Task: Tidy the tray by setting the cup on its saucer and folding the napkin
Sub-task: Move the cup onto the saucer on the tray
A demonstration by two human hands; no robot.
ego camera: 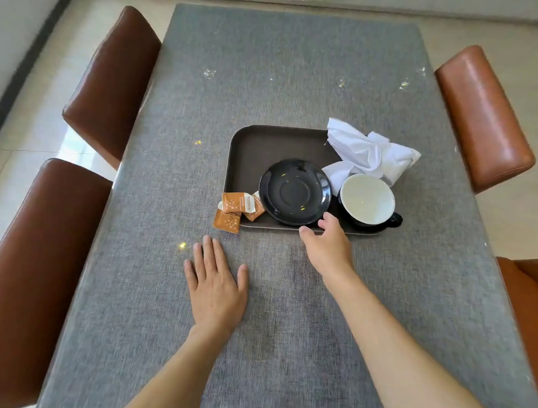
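A dark brown tray (259, 146) lies on the grey table. On it a black saucer (294, 192) sits empty near the front. A black cup with a white inside (366, 199) stands upright to the saucer's right, its handle pointing right. Behind the cup a crumpled white napkin (369, 151) spills over the tray's right edge. My right hand (327, 247) reaches to the tray's front rim just below the saucer, fingers apart, holding nothing. My left hand (215, 285) rests flat on the table, left of the tray's front.
Three orange sachets (236, 209) lie at the tray's front left corner, one half off it. Brown leather chairs stand on both sides: two on the left (111, 84), two on the right (484, 117). The table (287, 65) stretches far beyond the tray.
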